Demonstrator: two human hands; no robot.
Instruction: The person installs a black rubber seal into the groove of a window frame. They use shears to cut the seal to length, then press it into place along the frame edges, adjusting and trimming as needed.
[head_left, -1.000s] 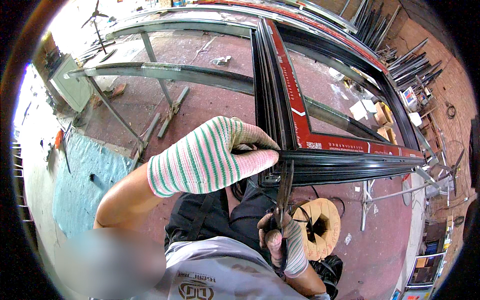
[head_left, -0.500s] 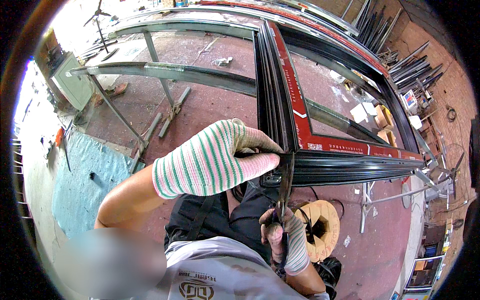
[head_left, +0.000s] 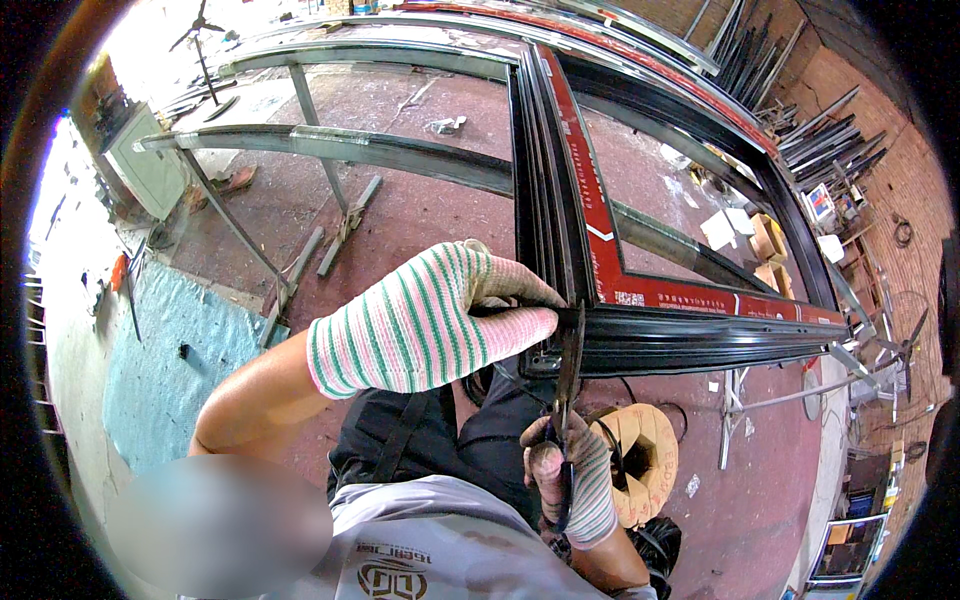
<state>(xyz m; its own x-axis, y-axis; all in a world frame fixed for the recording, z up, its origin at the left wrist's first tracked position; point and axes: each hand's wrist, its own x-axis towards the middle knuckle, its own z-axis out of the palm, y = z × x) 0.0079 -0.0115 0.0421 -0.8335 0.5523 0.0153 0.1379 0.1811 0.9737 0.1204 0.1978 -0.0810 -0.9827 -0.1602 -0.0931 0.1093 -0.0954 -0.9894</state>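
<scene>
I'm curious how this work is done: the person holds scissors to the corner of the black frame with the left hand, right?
Wrong hand: the head view shows the right hand holding the scissors to the corner of the black frame.

This is a workshop for metal framing. The black window frame (head_left: 545, 180), faced with red film, rests among bare workshop gear: a metal support rack (head_left: 400, 150) extends to its left, with a black fan (head_left: 197, 28) on a stand farther left. To the frame's right, many long metal profiles (head_left: 830, 150) lean and lie near a brick wall (head_left: 915, 160). Around and beneath it spreads a scuffed, debris-strewn red floor (head_left: 440, 90).
</scene>
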